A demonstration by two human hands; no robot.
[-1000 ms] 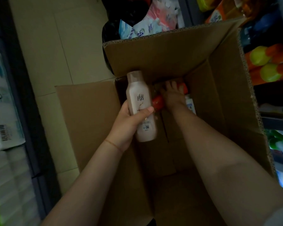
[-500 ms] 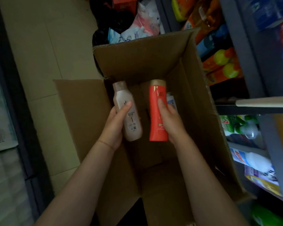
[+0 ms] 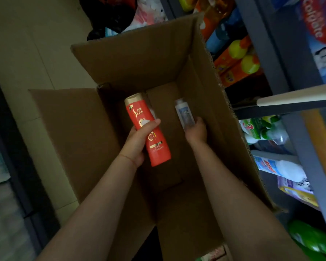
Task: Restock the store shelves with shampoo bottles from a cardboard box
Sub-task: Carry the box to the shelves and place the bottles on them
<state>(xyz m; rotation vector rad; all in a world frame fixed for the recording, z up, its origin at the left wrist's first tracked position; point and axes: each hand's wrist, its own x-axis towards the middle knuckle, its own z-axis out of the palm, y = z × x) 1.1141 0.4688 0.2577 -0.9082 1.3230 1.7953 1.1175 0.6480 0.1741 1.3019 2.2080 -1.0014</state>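
Note:
The open cardboard box point(image 3: 132, 59) stands on the floor below me, both my forearms reaching into it. My left hand point(image 3: 135, 146) grips a red shampoo bottle point(image 3: 157, 147) with a gold cap, thumb across its label. A pale sliver point(image 3: 152, 113) of another bottle shows behind the red one in that hand. Deeper in the box, my right hand point(image 3: 196, 132) holds the lower end of a white bottle point(image 3: 183, 113) with a blue-grey label. The rest of the box bottom is dark.
Grey store shelves point(image 3: 267, 53) run along the right, holding orange bottles with yellow caps point(image 3: 239, 59), toothpaste boxes point(image 3: 318, 34) and white and green bottles lower down. Bagged goods point(image 3: 145, 12) lie behind the box. Tiled floor point(image 3: 26, 53) is on the left.
The red bottle passed from my right hand to my left, in front of the beige one. My right hand went deeper into the box and took hold of the white bottle.

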